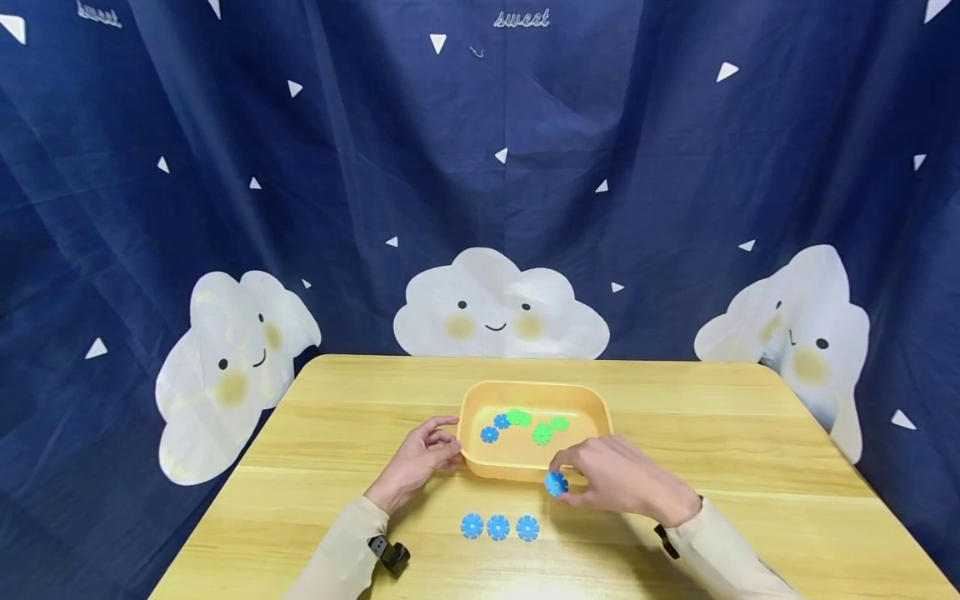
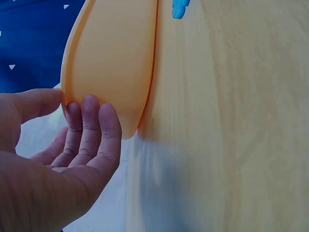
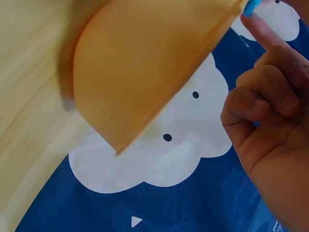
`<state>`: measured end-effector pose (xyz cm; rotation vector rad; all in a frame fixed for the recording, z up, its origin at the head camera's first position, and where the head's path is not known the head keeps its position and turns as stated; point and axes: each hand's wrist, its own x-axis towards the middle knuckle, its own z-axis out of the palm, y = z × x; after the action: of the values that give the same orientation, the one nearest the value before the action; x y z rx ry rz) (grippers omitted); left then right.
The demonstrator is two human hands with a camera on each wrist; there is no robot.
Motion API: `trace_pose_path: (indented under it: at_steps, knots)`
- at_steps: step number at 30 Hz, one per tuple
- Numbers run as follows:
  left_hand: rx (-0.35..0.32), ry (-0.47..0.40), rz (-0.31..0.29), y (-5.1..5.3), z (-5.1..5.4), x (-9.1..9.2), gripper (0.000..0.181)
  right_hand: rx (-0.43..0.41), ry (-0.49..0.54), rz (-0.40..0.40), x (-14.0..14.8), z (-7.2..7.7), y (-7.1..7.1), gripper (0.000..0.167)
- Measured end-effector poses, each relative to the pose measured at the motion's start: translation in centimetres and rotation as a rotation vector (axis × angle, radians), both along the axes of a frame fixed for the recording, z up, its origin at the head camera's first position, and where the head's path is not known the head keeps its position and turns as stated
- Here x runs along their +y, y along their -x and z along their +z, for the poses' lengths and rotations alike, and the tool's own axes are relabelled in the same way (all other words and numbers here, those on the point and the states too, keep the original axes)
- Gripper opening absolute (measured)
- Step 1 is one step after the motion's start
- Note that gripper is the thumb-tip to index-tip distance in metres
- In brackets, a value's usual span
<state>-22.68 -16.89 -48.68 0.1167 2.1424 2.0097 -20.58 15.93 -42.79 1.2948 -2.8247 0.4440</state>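
Observation:
My right hand (image 1: 618, 475) pinches a blue notched plastic disc (image 1: 556, 483) between thumb and fingertip, just in front of the near wall of the orange-yellow bin (image 1: 534, 384). In the right wrist view only a sliver of the blue disc (image 3: 249, 7) shows at the fingertip. My left hand (image 1: 416, 458) rests its relaxed fingers against the left end of the bin; the left wrist view has the thumb at the rim and the fingers (image 2: 110, 130) along the outer wall. Inside lie blue discs (image 1: 489, 434) and several green discs (image 1: 542, 433).
Three blue discs (image 1: 498, 527) lie in a row on the wooden table (image 1: 360, 392), nearer than the bin. A dark blue curtain (image 1: 337, 208) with white clouds hangs behind the table. Each wrist wears a black strap (image 1: 390, 553).

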Motion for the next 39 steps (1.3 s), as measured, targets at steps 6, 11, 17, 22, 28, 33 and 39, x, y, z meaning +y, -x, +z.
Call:
trace_pose_path:
  at_steps: [6, 11, 17, 22, 28, 33, 39]
  knots:
    - [0.001, 0.005, 0.003, 0.0, 0.0, 0.0, 0.051, -0.021, -0.011, 0.043, 0.1, -0.7, -0.9, 0.012]
    - [0.005, 0.008, 0.006, 0.0, 0.0, 0.1, 0.051, -0.037, -0.046, 0.062, 0.1, -1.7, -1.3, 0.014]
    - [0.005, 0.003, -0.002, 0.0, -0.1, 0.1, 0.052, -0.056, -0.072, 0.055, -0.1, -3.0, -1.4, 0.017]
    - [0.009, 0.007, 0.003, 0.1, -0.2, 0.0, 0.052, -0.056, -0.077, 0.061, -0.3, -3.3, -1.3, 0.014]
    - [0.014, 0.004, -0.003, 0.1, -0.4, 0.1, 0.052, -0.067, -0.075, 0.047, -0.4, -3.4, -1.3, 0.015]
    - [0.005, -0.001, -0.004, 0.0, -0.1, 0.1, 0.053, -0.067, -0.087, 0.058, -0.7, -3.7, -1.2, 0.018]
    - [0.004, -0.008, -0.006, 0.0, 0.0, 0.0, 0.053, -0.040, -0.079, 0.080, -0.8, -3.9, -1.3, 0.021]
